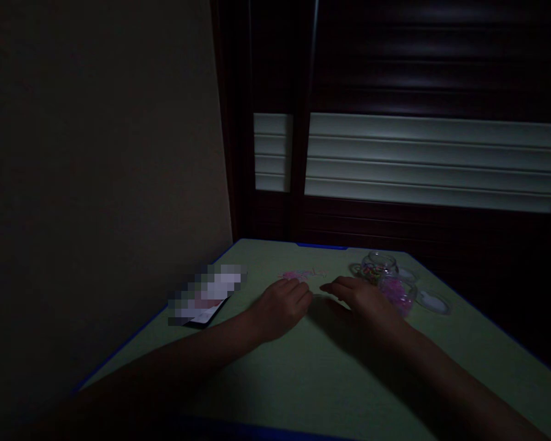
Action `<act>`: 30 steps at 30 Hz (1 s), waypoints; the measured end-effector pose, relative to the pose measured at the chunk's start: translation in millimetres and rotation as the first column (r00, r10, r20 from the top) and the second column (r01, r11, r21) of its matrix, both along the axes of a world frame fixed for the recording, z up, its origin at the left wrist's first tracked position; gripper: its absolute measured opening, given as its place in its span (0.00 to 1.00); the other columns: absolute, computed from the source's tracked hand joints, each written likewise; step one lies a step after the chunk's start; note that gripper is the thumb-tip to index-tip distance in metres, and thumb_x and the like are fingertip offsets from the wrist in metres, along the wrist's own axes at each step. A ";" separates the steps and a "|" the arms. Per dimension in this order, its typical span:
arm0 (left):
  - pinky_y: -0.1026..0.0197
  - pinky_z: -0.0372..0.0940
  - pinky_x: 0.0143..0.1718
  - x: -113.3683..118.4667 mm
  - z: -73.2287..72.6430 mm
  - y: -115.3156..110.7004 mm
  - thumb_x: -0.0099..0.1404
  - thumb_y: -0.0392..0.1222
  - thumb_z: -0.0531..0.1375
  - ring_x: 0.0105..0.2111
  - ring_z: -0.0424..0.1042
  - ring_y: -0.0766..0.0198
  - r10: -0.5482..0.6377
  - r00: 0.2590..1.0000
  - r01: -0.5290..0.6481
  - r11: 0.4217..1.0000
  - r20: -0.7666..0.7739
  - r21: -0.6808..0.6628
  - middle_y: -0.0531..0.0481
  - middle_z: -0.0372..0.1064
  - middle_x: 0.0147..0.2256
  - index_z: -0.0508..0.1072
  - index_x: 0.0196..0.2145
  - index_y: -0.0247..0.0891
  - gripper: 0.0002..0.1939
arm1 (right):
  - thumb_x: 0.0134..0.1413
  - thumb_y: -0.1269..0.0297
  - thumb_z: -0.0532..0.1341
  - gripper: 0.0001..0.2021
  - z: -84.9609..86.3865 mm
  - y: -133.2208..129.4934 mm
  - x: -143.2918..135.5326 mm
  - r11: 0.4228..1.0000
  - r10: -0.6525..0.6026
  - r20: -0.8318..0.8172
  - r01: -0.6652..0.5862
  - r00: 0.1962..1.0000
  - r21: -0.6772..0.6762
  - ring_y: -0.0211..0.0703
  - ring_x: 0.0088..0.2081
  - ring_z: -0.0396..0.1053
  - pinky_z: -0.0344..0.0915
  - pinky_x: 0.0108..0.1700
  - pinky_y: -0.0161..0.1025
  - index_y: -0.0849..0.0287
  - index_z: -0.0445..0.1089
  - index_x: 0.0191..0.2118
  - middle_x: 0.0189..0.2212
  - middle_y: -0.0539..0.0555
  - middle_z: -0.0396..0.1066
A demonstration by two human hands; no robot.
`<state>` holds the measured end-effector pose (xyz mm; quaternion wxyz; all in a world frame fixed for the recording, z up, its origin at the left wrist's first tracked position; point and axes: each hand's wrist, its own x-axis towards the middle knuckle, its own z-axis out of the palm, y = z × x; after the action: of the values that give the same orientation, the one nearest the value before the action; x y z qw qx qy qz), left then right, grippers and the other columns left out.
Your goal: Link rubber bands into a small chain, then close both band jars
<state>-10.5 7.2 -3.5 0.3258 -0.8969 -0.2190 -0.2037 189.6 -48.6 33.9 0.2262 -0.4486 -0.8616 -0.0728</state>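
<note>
My left hand (pixel 283 308) rests low over the table's middle, its fingers curled closed. A faint pale line, perhaps a thin strand, runs from its fingertips toward the right hand; what the fingers hold is too dark to make out. Just to the right, my right hand (pixel 360 300) has thumb and fingers apart, with nothing visible between them. Beyond the left hand lies a loose pile of thin pink and pale pieces (pixel 298 275), partly hidden by its knuckles. A clear jar of pink pieces (pixel 398 294) stands behind the right hand, beside a clear jar of multicoloured pieces (pixel 377 269).
Two round clear lids lie by the jars, the nearer lid (pixel 434 302) to their right. A flat device with a lit screen (pixel 207 311), partly blurred out, lies at the left. The pale green table (pixel 275 380) has blue edges. A wall and dark slatted doors stand behind it.
</note>
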 end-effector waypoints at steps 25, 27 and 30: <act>0.61 0.57 0.30 1.3 1.2 -0.2 0.65 0.35 0.50 0.29 0.61 0.64 -0.115 0.993 0.114 0.993 -0.026 -0.027 0.51 0.62 0.29 0.64 0.31 0.36 0.05 | 0.53 0.71 0.54 0.07 1.8 -1.8 -2.6 0.996 -0.002 0.110 0.012 0.994 -0.090 0.36 0.31 0.64 0.54 0.33 0.32 0.59 0.69 0.31 0.29 0.52 0.68; 0.61 0.58 0.30 1.7 2.8 -1.5 0.65 0.35 0.50 0.29 0.62 0.64 -0.113 0.993 0.112 0.993 -0.032 -0.032 0.51 0.62 0.29 0.64 0.32 0.36 0.05 | 0.53 0.72 0.54 0.07 1.8 -1.6 -2.2 0.995 -0.007 0.117 0.019 0.993 -0.096 0.36 0.30 0.64 0.53 0.32 0.32 0.59 0.69 0.31 0.29 0.52 0.68; 0.61 0.58 0.30 2.2 4.5 -3.2 0.66 0.35 0.49 0.29 0.62 0.64 -0.100 0.994 0.099 0.994 -0.038 -0.039 0.51 0.62 0.29 0.64 0.31 0.36 0.06 | 0.54 0.72 0.53 0.08 1.4 -0.6 -1.5 0.996 -0.010 0.130 0.022 0.992 -0.090 0.35 0.30 0.64 0.53 0.32 0.32 0.59 0.69 0.30 0.28 0.52 0.68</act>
<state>-8.3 4.0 1.0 0.3029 -0.9165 -0.1711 -0.1976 188.1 -49.2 35.3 0.1487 -0.4599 -0.8731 -0.0638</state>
